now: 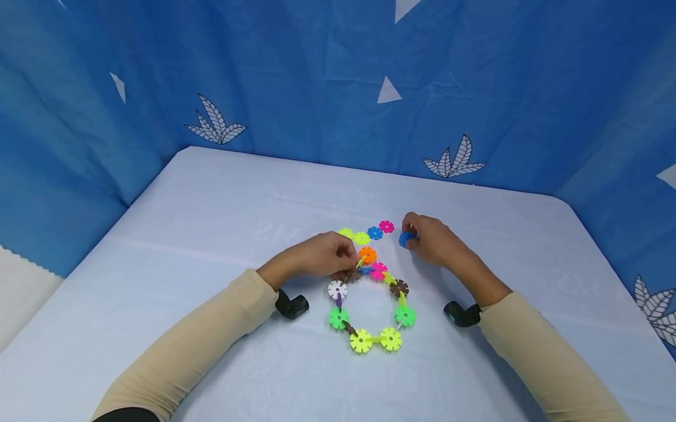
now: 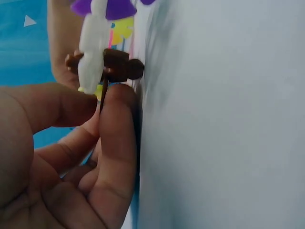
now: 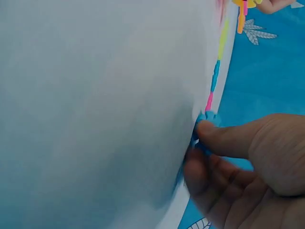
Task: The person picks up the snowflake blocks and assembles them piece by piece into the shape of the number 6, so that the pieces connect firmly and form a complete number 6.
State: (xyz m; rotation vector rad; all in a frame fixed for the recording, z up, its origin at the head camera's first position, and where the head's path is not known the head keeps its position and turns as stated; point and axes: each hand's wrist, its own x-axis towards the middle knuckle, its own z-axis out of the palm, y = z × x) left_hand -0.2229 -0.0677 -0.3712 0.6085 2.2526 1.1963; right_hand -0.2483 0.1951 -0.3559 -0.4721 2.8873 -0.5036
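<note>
My left hand (image 1: 321,254) pinches a brown notched disc (image 1: 352,276) at the upper left of a ring of linked plastic snowflake discs. In the left wrist view, thumb and finger meet on its thin edge, beside a white disc (image 2: 92,50) and another brown piece (image 2: 123,65). An orange disc (image 1: 367,254) stands out from the ring's top, joined by a yellow-green one. Over to the right, my right hand (image 1: 435,240) pinches a loose blue disc (image 1: 405,239) between thumb and fingers, close to the tabletop; its fingertips cover part of it.
Beyond the ring lies a short row of loose discs: yellow-green (image 1: 361,238), blue (image 1: 375,233) and pink (image 1: 386,226). Green discs (image 1: 405,316) and yellow ones (image 1: 361,341) form the ring's near side. A white-covered table (image 1: 226,202) meets a blue curtain (image 1: 311,81) at the back.
</note>
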